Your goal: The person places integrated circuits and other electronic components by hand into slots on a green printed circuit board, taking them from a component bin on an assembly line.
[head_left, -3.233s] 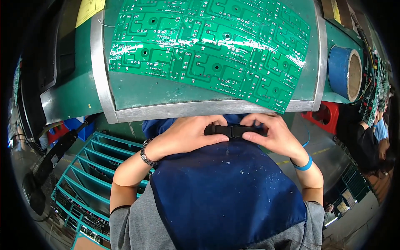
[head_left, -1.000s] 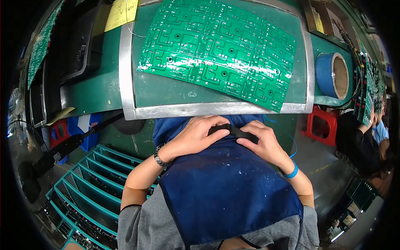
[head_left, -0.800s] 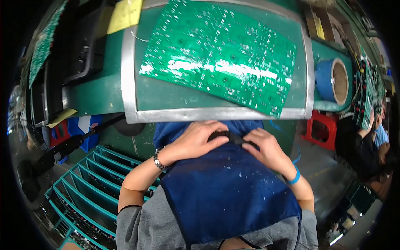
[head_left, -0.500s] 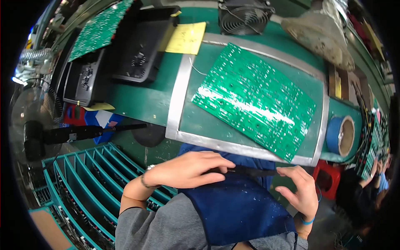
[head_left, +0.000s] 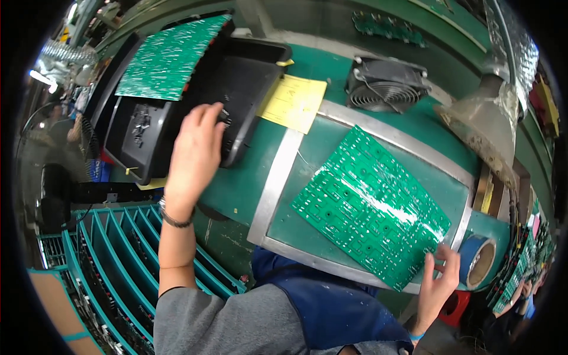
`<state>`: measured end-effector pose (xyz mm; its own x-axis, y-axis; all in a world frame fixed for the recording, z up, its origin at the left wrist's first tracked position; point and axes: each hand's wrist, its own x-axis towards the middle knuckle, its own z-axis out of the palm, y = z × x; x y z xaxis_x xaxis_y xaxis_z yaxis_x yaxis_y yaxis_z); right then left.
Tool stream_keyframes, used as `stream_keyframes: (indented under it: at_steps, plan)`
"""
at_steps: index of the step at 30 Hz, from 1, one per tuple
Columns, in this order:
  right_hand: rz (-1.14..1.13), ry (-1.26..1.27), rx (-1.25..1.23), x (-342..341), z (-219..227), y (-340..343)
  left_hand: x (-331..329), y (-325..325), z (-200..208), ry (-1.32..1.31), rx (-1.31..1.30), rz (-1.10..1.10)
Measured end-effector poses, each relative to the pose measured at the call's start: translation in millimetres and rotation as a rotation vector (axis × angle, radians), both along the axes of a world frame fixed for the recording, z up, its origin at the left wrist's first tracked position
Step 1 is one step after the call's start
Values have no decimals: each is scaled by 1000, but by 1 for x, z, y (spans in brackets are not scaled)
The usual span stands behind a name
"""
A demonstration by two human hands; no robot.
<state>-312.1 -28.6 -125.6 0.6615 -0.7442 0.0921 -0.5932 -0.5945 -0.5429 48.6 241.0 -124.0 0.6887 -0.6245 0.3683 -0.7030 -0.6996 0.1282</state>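
My left hand (head_left: 196, 148) reaches over the long black bin (head_left: 253, 54) at the upper left. Its fingertips are at a few small black components (head_left: 225, 112), thumb and forefinger apart; whether they touch one is not clear. On the bench lies a large green circuit board (head_left: 373, 207), tilted inside a metal frame (head_left: 277, 177). My right hand (head_left: 439, 278) hovers by the board's right edge, fingers bent and apart, with nothing visible in them. Its thumb tip is close to that edge; contact cannot be made out.
Another green board (head_left: 171, 59) rests across the black bins. A yellow paper (head_left: 296, 100), a black fan (head_left: 387, 86) and a lamp-like hood (head_left: 482, 127) stand behind. Blue tape (head_left: 476, 260) sits at right. A teal slotted rack (head_left: 142, 260) is at lower left; another person's hands (head_left: 523, 290) show far right.
My left hand has gone from in front of my apron up and left to the black bin. The right hand has moved to the board's edge. The whole view has shifted.
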Motion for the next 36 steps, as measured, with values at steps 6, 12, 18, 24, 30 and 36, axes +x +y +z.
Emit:
stream_keyframes:
  at_steps: [6, 12, 18, 24, 30, 36]
  plan:
    - [-101, -17, 158, 12, -23, -5, 39, 5, -14, 360, 200, 168]
    - [-166, -100, 308, 7, -26, -12, 39, -5, -11, 400, 197, 21]
    - [-78, -107, 275, 12, -29, -27, 38, 3, -4, 564, 133, -101]
    - [-39, -104, 280, 15, -26, -28, 40, 13, -1, 557, 180, -152]
    - [7, -15, 187, 10, -23, -26, 41, 20, -5, 565, -52, -127]
    - [76, 39, 139, 15, -21, -30, 46, 28, -11, 338, 11, -67]
